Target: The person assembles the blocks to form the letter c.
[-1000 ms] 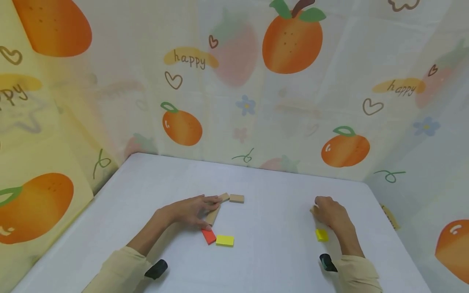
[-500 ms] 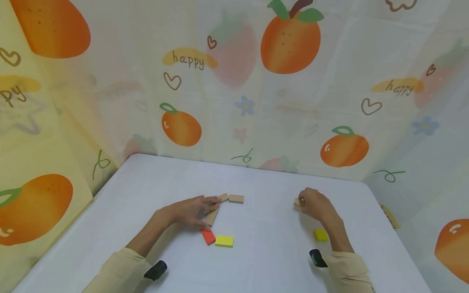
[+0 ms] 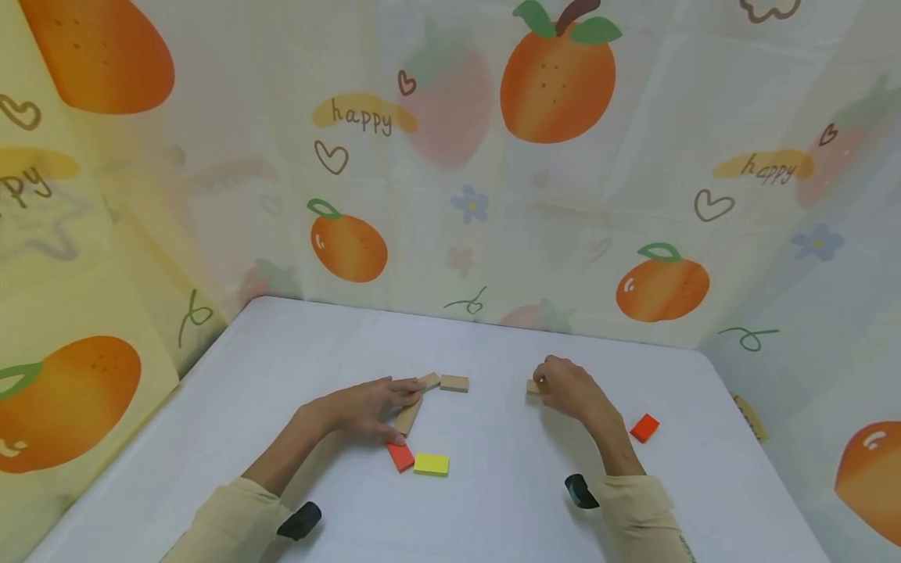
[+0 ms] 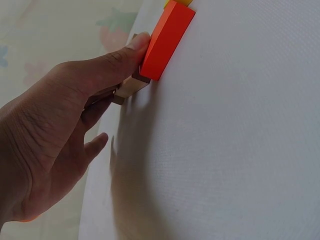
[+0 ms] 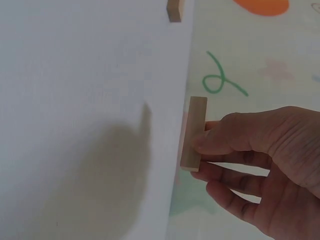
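In the head view, my left hand (image 3: 366, 405) spans a long wooden block (image 3: 407, 417), thumb at its near end and fingers at its far end. The left wrist view shows the thumb tip right beside a red block (image 4: 167, 40). That red block slants from the wooden one toward a yellow block (image 3: 432, 464). Two wooden pieces follow at the far end: one (image 3: 431, 381) partly under my fingertips, and another (image 3: 454, 383) to its right. My right hand (image 3: 568, 387) pinches a separate wooden block (image 5: 194, 132) between thumb and fingers, raised over the table with its shadow below.
A single red block (image 3: 644, 428) lies on the white table (image 3: 493, 500), right of my right forearm. Fruit-printed cloth (image 3: 450, 234) hangs behind the table's far edge and along both sides. Dark wrist-worn devices (image 3: 300, 520) show under both wrists.
My right hand has moved left with its wooden block, toward the row. A red block at right has come into sight, while a yellow one there is now hidden. My left hand stays put.
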`<state>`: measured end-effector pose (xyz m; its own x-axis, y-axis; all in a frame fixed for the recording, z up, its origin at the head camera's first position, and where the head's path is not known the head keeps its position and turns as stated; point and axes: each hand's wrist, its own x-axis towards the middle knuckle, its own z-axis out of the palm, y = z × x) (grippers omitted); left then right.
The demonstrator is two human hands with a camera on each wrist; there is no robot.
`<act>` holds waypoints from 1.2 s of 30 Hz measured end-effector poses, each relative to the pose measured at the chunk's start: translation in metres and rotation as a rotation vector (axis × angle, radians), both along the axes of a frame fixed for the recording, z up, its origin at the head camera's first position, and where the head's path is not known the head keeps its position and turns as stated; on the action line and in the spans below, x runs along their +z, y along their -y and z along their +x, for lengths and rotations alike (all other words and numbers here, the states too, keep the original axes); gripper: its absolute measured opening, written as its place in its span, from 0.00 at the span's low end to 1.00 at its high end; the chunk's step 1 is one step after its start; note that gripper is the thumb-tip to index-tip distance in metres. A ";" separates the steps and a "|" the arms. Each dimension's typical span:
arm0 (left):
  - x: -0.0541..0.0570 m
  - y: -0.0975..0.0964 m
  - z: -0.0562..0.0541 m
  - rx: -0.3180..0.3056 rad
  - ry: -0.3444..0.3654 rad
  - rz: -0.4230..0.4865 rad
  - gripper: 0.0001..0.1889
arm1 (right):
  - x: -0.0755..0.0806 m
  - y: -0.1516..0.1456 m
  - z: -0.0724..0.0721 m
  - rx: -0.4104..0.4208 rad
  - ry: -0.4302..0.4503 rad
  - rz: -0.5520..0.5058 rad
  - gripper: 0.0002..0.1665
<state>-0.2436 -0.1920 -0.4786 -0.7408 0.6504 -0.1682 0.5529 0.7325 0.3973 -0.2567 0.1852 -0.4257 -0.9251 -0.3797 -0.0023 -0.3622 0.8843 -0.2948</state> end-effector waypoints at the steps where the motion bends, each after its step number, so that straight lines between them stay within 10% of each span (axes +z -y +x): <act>1: 0.000 0.000 0.000 -0.002 0.000 0.000 0.43 | -0.001 0.003 0.000 0.003 -0.003 -0.002 0.14; 36: 0.004 -0.002 0.001 -0.009 0.007 -0.012 0.42 | -0.022 0.088 -0.023 0.094 0.120 0.037 0.13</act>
<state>-0.2422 -0.1900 -0.4748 -0.7337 0.6549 -0.1813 0.5566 0.7322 0.3926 -0.2793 0.0974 -0.4475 -0.8779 -0.4620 -0.1263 -0.4078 0.8594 -0.3085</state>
